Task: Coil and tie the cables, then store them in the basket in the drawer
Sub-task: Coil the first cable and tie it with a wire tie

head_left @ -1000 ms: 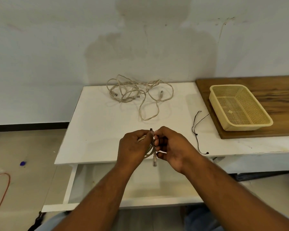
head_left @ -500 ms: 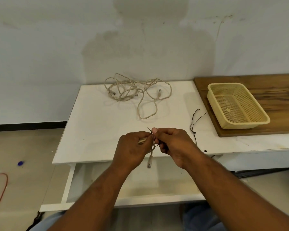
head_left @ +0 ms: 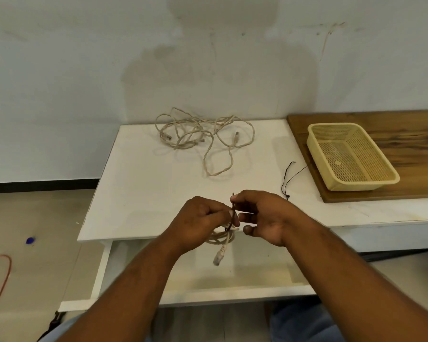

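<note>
Our left hand [head_left: 200, 218] grips the coil [head_left: 220, 239] while our right hand [head_left: 263, 214] pinches the tie [head_left: 233, 208]; slack there could let the loops spring apart.

Passage over the white table [head_left: 139, 183] toward 12 o'clock ends at tangled cables [head_left: 183, 143]; basket [head_left: 361, 185] blocks 2 o'clock.
</note>
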